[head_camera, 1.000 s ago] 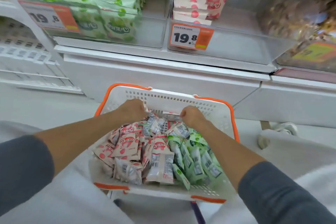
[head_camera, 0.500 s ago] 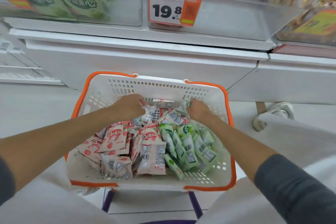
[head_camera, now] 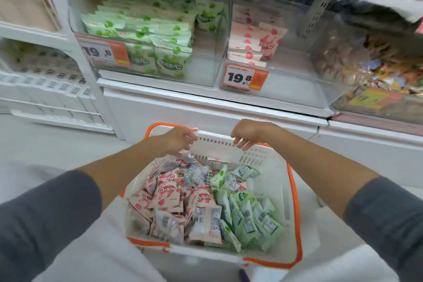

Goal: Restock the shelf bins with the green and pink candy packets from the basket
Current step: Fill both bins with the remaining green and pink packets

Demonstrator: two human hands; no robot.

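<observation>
- Nearest us, the basket (head_camera: 217, 144) carries the stock. The pink packets (head_camera: 169, 197) are heaped along its left edge and the green packets (head_camera: 249, 215) along its right edge, and the 2 heaps touch down the middle.
- Both sorts are small flat pillow packs in glossy film with crimped ends. The pink ones carry red fruit and red lettering, the green ones a darker green round print. Many lie back-up, showing barcodes.
- We judge them light, soft and crinkly, with slick film that will slide in a loose pile. We would scoop a handful of 1 colour by the flat bodies, or pinch a crimped end for a single packet. A hard squeeze may crush the sweets inside.
- At the basket's far edge, our left hand (head_camera: 178, 139) has its fingers curled down by the rim. We cannot tell whether they hold the rim, a packet or nothing.
- Our right hand (head_camera: 249, 133) hovers over the same rim, its fingers loosely bent and spread, holding nothing.
- Beyond, the shelf (head_camera: 206, 96) carries 2 clear bins side by side, each with a price tag reading 19.8.
- The green bin (head_camera: 201, 73) is well filled toward its left edge.
- The pink bin (head_camera: 286, 89) holds only a short stack at its back left corner.
</observation>
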